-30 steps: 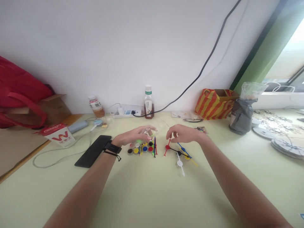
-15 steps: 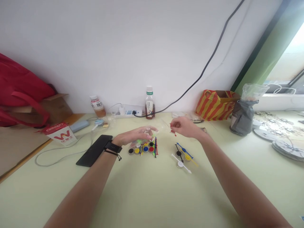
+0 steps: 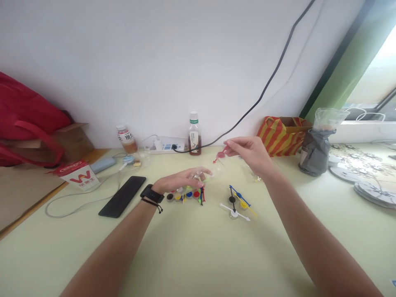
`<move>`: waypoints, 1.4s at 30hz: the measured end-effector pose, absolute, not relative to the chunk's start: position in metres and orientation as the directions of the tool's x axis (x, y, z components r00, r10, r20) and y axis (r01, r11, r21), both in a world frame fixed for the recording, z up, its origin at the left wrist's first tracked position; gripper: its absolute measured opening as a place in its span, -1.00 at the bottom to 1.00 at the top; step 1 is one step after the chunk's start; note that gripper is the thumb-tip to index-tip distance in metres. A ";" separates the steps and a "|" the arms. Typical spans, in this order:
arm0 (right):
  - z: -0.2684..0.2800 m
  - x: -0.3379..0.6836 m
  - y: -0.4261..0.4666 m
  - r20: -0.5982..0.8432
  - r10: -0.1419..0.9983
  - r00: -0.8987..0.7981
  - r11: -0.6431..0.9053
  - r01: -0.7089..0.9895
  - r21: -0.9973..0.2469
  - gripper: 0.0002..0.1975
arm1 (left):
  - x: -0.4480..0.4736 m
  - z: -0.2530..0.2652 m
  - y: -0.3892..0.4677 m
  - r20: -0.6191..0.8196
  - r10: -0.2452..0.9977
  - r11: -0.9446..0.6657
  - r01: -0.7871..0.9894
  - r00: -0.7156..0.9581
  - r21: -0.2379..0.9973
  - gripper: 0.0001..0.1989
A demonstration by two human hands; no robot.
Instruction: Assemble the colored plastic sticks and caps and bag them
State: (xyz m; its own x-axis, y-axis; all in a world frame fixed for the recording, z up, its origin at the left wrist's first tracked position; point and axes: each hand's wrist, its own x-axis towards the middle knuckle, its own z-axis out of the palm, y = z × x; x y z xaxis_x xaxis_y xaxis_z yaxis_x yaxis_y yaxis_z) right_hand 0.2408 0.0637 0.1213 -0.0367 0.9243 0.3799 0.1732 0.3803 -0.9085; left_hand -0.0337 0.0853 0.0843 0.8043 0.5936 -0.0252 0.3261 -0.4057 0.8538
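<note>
Above the pale green worktop (image 3: 185, 255), the right hand (image 3: 250, 153) has its thumb and fingers pinched on a red arrow spinner (image 3: 220, 155), which hangs tilted in the air, near the bottle of dark drink (image 3: 194, 138). Lower and to its left, the left hand (image 3: 181, 180) has its thumb and fingers closed on a crumpled clear plastic bag (image 3: 198, 176), partly hidden by the hand. Just below that hand lie coloured discs (image 3: 170, 197) and a bundle of loose arrows (image 3: 202, 197). Below the right hand, white (image 3: 234, 214), black (image 3: 232, 199), yellow (image 3: 243, 204) and blue spinners (image 3: 236, 193) lie clustered together. A black tablet (image 3: 122, 197) rests beside the left wrist.
</note>
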 end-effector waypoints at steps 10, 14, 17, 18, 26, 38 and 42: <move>0.119 0.231 0.059 0.363 0.929 -0.077 0.367 0.336 -0.868 -0.77 | -0.024 0.071 0.086 -0.047 0.565 -0.245 0.222 0.824 0.944 -0.40; 0.131 0.242 0.056 0.437 0.897 0.059 0.405 0.286 -0.869 -0.78 | -0.027 0.073 0.088 -0.041 0.567 -0.273 0.235 0.823 0.933 -0.44; 0.134 0.245 0.054 0.416 0.907 0.059 0.388 0.264 -0.883 -0.77 | -0.027 0.072 0.089 -0.026 0.557 -0.277 0.215 0.830 0.936 -0.41; 0.133 0.244 0.054 0.398 0.917 0.038 0.375 0.265 -0.889 -0.77 | -0.026 0.071 0.088 -0.019 0.554 -0.278 0.207 0.832 0.938 -0.39; 0.121 0.224 0.054 0.354 0.922 -0.159 0.387 0.312 -0.867 -0.77 | -0.020 0.066 0.085 0.004 0.535 -0.287 0.177 0.845 0.941 -0.34; 0.137 0.254 0.053 0.318 0.945 -0.082 0.328 0.270 -0.905 -0.82 | -0.019 0.067 0.084 -0.011 0.499 -0.134 0.090 0.866 0.987 -0.44; 0.125 0.246 0.059 0.278 0.944 -0.180 0.326 0.362 -0.873 -0.85 | -0.018 0.066 0.084 -0.013 0.459 -0.101 0.066 0.888 0.993 -0.38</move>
State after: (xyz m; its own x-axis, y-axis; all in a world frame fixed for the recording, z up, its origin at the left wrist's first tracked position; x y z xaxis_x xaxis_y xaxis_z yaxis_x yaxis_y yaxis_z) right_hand 0.2455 0.0593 0.1247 -0.1796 0.9437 0.2778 0.3624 0.3260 -0.8731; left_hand -0.0178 0.0843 0.0662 0.8881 0.4594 -0.0129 0.0665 -0.1006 0.9927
